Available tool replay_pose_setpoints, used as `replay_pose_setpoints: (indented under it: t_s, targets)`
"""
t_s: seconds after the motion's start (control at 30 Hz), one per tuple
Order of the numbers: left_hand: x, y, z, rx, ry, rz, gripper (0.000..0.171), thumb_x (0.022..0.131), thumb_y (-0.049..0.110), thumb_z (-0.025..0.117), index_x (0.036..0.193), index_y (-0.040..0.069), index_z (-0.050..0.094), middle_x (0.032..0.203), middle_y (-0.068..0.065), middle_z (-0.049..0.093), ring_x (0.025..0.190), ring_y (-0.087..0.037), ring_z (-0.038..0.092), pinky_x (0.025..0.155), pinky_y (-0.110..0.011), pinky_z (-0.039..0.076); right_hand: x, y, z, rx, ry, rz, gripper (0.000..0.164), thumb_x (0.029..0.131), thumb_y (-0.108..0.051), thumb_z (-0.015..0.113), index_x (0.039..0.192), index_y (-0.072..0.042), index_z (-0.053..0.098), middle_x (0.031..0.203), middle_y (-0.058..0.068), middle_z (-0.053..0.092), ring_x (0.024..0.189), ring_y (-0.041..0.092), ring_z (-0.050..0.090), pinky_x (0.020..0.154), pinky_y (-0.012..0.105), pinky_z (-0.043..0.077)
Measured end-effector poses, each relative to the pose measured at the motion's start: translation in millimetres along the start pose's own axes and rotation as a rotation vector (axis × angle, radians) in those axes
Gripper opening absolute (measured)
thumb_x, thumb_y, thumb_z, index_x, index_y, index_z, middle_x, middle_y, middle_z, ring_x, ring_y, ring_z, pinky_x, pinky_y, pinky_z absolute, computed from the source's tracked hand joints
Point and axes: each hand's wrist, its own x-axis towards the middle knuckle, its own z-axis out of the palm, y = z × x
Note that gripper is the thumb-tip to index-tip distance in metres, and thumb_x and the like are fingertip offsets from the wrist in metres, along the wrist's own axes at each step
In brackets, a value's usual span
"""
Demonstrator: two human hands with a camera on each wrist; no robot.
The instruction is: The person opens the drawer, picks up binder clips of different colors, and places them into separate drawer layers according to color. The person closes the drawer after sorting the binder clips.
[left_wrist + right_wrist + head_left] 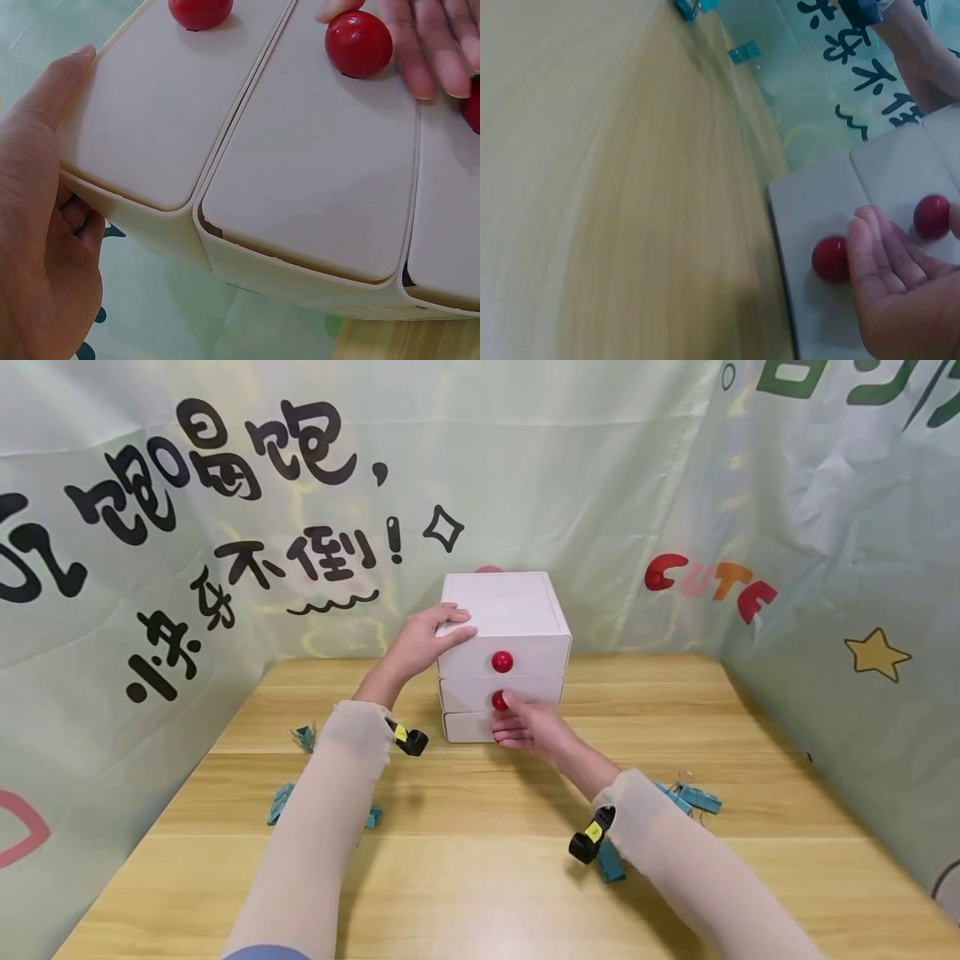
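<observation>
A white three-drawer box (pixel 504 602) stands at the back of the table, with a round red knob on each drawer. My left hand (pixel 420 643) rests on its upper left edge, the fingers over the top and the thumb by the front edge. My right hand (pixel 536 727) is at the front, holding the middle red knob (pixel 358 43) between thumb and fingers. Its fingertips (pixel 420 86) lie between the middle knob and the bottom knob (pixel 830 259). The top knob (pixel 502 662) is untouched. The drawer fronts sit nearly flush with the box.
Several teal binder clips lie on the wooden table (pixel 465 877): one clip (pixel 305 737) at left, others (pixel 280 803) partly behind the left arm, a cluster (pixel 693 797) at right, and one (pixel 611 862) under the right arm. A printed cloth (pixel 585 485) stands behind and around.
</observation>
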Motion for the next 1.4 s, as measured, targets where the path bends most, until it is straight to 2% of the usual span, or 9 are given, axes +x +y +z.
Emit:
replay_pose_setpoints:
  t_s: [0.2, 0.4, 0.67, 1.0, 1.4]
  targets:
    - [-1.0, -3.9, 2.6, -0.005, 0.008, -0.002, 0.047, 0.089, 0.049, 0.068, 0.126, 0.019, 0.067, 0.145, -0.004, 0.05, 0.136, -0.022, 0.04, 0.113, -0.039, 0.029, -2.0, 14.7, -12.8, -0.065, -0.063, 0.008, 0.059, 0.1, -0.042, 0.054, 0.126, 0.011, 0.055, 0.115, 0.024, 0.065, 0.111, 0.04, 0.06, 0.094, 0.042, 0.051]
    - [2.0, -3.7, 2.7, -0.023, 0.019, 0.012, 0.047, 0.089, 0.048, 0.068, 0.126, 0.019, 0.067, 0.145, -0.005, 0.05, 0.137, -0.023, 0.04, 0.113, -0.041, 0.029, -1.8, 19.9, -21.0, -0.097, -0.04, 0.002, 0.05, 0.1, -0.034, 0.057, 0.121, 0.011, 0.055, 0.105, 0.021, 0.067, 0.101, 0.035, 0.065, 0.089, 0.039, 0.054]
    - [1.4, 0.5, 0.9, -0.019, 0.012, 0.01, 0.048, 0.089, 0.05, 0.067, 0.126, 0.019, 0.067, 0.146, -0.004, 0.049, 0.137, -0.022, 0.039, 0.113, -0.04, 0.028, -0.2, 21.5, -22.8, -0.107, -0.002, 0.082, 0.046, 0.1, -0.033, 0.057, 0.117, 0.01, 0.057, 0.1, 0.02, 0.068, 0.083, 0.024, 0.068, 0.079, 0.033, 0.057]
    - [-0.7, -0.6, 2.2, -0.024, 0.008, 0.003, 0.048, 0.089, 0.048, 0.068, 0.126, 0.018, 0.066, 0.146, -0.004, 0.049, 0.137, -0.023, 0.039, 0.114, -0.041, 0.027, 4.6, 34.9, -14.9, -0.134, -0.036, 0.156, 0.043, 0.102, -0.03, 0.053, 0.12, 0.009, 0.055, 0.104, 0.022, 0.068, 0.081, 0.022, 0.068, 0.079, 0.032, 0.057]
    - [0.9, -2.0, 1.0, -0.042, 0.013, 0.006, 0.048, 0.089, 0.048, 0.068, 0.127, 0.018, 0.066, 0.145, -0.004, 0.049, 0.137, -0.022, 0.039, 0.114, -0.039, 0.028, 12.4, 36.9, -3.9, -0.158, -0.048, 0.137, 0.046, 0.104, -0.033, 0.048, 0.12, 0.009, 0.057, 0.098, 0.019, 0.069, 0.077, 0.019, 0.068, 0.074, 0.029, 0.057]
